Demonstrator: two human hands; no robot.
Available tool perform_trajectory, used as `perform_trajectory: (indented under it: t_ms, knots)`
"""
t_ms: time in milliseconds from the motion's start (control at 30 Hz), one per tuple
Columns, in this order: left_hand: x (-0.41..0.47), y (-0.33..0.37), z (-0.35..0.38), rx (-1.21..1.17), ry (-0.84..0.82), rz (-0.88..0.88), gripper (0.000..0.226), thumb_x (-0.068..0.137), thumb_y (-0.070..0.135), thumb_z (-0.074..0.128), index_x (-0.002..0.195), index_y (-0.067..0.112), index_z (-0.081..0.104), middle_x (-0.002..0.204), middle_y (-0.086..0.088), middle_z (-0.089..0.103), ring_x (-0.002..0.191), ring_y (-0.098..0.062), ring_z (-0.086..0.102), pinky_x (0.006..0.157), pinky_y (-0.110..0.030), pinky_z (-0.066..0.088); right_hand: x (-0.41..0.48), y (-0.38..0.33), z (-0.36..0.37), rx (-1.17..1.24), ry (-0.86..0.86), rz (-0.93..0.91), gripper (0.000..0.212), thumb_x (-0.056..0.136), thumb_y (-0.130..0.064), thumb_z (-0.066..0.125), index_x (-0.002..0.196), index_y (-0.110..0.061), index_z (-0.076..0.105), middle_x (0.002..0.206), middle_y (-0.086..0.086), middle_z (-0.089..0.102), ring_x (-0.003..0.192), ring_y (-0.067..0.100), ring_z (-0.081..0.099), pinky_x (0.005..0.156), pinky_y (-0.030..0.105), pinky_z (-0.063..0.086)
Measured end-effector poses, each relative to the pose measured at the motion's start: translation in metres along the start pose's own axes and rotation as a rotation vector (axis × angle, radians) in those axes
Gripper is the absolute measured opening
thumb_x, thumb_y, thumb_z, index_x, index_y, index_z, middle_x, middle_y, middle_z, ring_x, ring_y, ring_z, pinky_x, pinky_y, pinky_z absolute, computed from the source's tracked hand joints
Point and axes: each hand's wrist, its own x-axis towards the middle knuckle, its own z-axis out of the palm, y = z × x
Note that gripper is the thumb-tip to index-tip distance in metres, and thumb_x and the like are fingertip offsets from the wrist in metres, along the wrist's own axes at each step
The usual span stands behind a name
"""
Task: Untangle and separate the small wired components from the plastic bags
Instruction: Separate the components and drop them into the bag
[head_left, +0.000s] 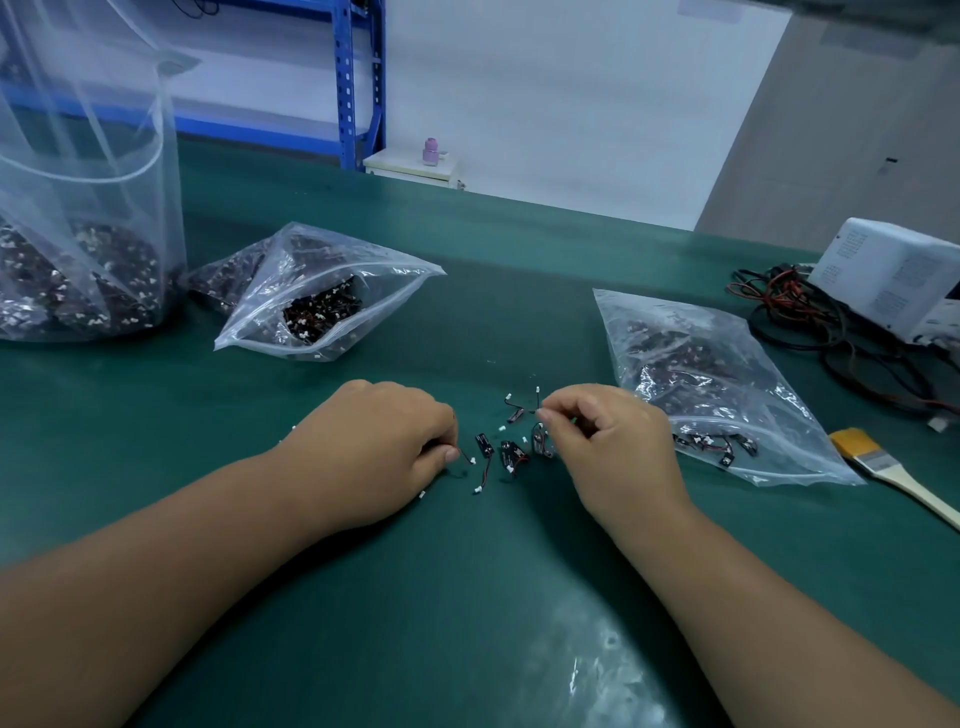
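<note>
- Left hand (379, 441): curled, pinching a wire lead (465, 456).
- Right hand (610, 441): curled, pinching a second wire (527, 410).
- Wired components (506, 454): loose on the green mat (467, 597), between both hands.
- Right bag (717, 374): just beside the right hand, holding more components.
- Open bag (322, 301): beyond the left hand, apart.

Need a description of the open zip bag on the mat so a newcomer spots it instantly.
On the green mat, look past the left hand, left of centre. The open bag lies between the tall bag at far left and the flat bag on the right. Only its mouth gapes toward the viewer, showing a dark tangle of wired parts with white connectors.
</note>
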Motion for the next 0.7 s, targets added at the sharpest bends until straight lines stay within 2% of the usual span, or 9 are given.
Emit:
perform_trajectory:
  t_ms: [133,200,300,467,700]
  knots:
    - [0.001,0.000,-0.001,0.011,0.004,0.010,0.018,0.095,0.048,0.046,0.099,0.036,0.059,0.090,0.016,0.059,0.090,-0.009,0.055,0.084,-0.033,0.042,0.002,-0.004,0.008,0.029,-0.121,-0.081,0.008,0.086,-0.019,0.073,0.079,-0.022,0.075,0.074,-0.011,0.066,0.074,0.007,0.060,0.069,0.032,0.050]
    - [0.001,-0.001,0.000,0.017,0.011,0.015,0.019,0.095,0.048,0.046,0.099,0.035,0.059,0.089,0.016,0.058,0.089,-0.009,0.055,0.084,-0.033,0.042,0.001,-0.002,0.008,0.101,-0.111,-0.062,0.011,0.089,-0.025,0.066,0.085,-0.023,0.075,0.077,-0.017,0.066,0.078,0.005,0.062,0.073,0.027,0.051]
    - [0.001,-0.003,0.001,0.006,0.012,0.007,0.020,0.094,0.049,0.046,0.098,0.036,0.059,0.087,0.017,0.058,0.087,-0.007,0.054,0.084,-0.032,0.043,0.001,0.004,0.002,0.211,0.000,0.073,0.019,0.091,-0.027,0.057,0.098,-0.026,0.075,0.081,-0.026,0.065,0.086,0.001,0.063,0.077,0.012,0.045]
    - [0.001,-0.003,0.001,0.016,-0.002,0.014,0.019,0.094,0.049,0.045,0.099,0.036,0.059,0.087,0.018,0.057,0.087,-0.007,0.055,0.084,-0.033,0.043,0.003,0.013,-0.005,0.218,0.062,0.181,0.021,0.090,-0.030,0.052,0.079,-0.044,0.062,0.078,-0.023,0.063,0.078,0.003,0.059,0.069,0.010,0.041]
    - [0.000,-0.002,-0.002,0.028,0.008,0.018,0.018,0.095,0.045,0.044,0.099,0.036,0.060,0.090,0.018,0.061,0.089,-0.006,0.055,0.084,-0.032,0.042,0.003,0.015,-0.003,0.218,0.060,0.203,0.016,0.090,-0.031,0.052,0.081,-0.039,0.064,0.075,-0.020,0.063,0.073,0.005,0.058,0.065,0.013,0.043]
